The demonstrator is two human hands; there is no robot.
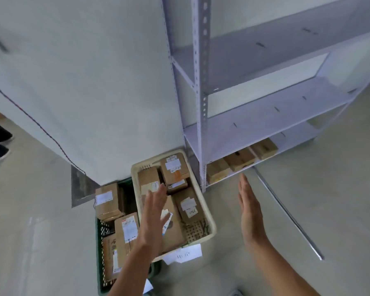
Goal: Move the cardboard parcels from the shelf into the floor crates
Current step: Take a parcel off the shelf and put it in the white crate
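Left hand: fingers straight and spread, holding nothing, above the parcels in the cream crate; cannot tell if it touches them. Right hand: flat, fingers together, holding nothing, over the floor, fingertips toward the lowest shelf board. Green crate, just left of the cream one, also holds parcels. Three shelf parcels lie in a row on the bottom board of the shelf.
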